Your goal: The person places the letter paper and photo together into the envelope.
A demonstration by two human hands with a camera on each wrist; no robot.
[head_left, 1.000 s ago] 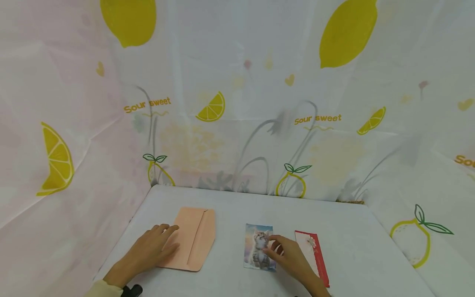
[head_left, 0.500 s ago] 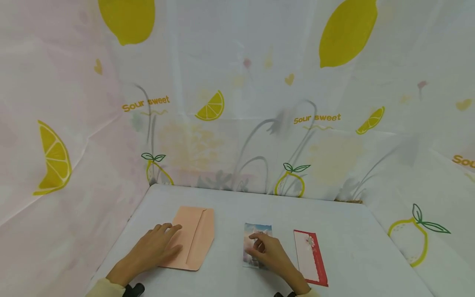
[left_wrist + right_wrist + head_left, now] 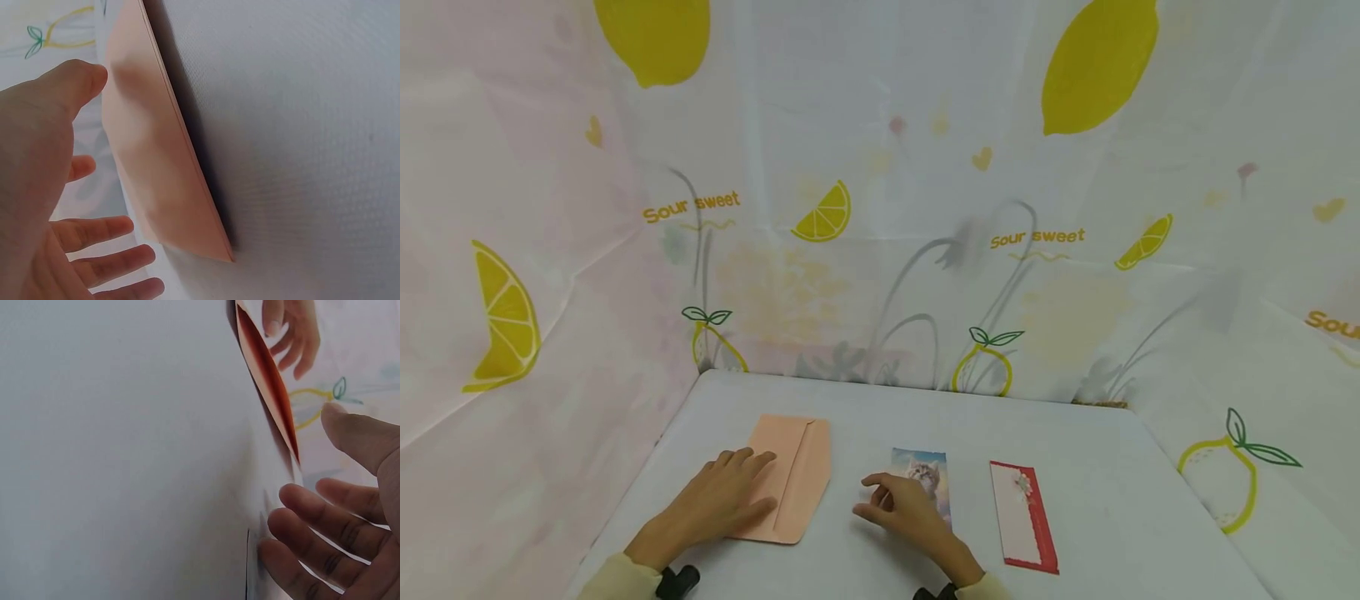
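Observation:
A peach paper envelope point(image 3: 805, 471) with its flap at the right lies on the white table. Over its left part hovers my left hand point(image 3: 718, 496), fingers spread and relaxed; the left wrist view shows a gap between the fingertips point(image 3: 119, 259) and the paper, with their shadow on it. My right hand point(image 3: 906, 510) hangs loosely curled and holds nothing, above a kitten picture card point(image 3: 934, 472) whose lower left part it hides. Seen from the right wrist, the envelope point(image 3: 265, 375) gapes a little along its opening, beyond the right fingers.
A white card with a red border and a small flower point(image 3: 1022, 521) lies right of the kitten card. White cloth walls printed with lemons point(image 3: 820, 212) stand around the table point(image 3: 865, 408) at the back and sides. Each wrist wears a black device point(image 3: 677, 581).
My right hand has moved left across the kitten card, toward the envelope, and the red-bordered card is now uncovered. My left hand has shifted slightly right over the envelope.

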